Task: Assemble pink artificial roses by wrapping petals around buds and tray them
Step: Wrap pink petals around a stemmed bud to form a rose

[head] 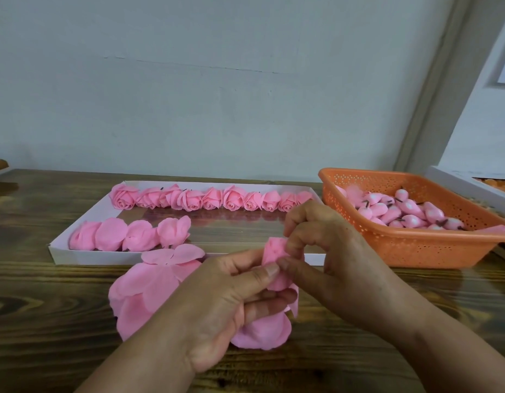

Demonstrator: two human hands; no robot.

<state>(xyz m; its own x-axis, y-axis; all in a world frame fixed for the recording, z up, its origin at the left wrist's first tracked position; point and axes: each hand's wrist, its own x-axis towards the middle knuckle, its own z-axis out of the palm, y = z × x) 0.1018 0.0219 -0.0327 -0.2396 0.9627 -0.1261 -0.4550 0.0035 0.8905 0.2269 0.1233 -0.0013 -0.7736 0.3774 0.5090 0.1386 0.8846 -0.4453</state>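
Observation:
Above the wooden table my left hand [231,302] grips a half-wrapped pink rose [275,260], its loose lower petals hanging below my fingers. My right hand [319,248] pinches the top of the rose's petals with thumb and fingers. A pile of loose pink petals [149,290] lies on the table left of my hands. Behind them a shallow white tray [84,258] holds a back row of several finished roses [211,198] and several more roses [132,234] at its front left.
An orange perforated basket [410,245] at the right holds several pink buds [410,212] with dark stems. A white box edge [461,182] shows at the far right. A grey wall rises behind the table. Bare wood lies in front of my arms.

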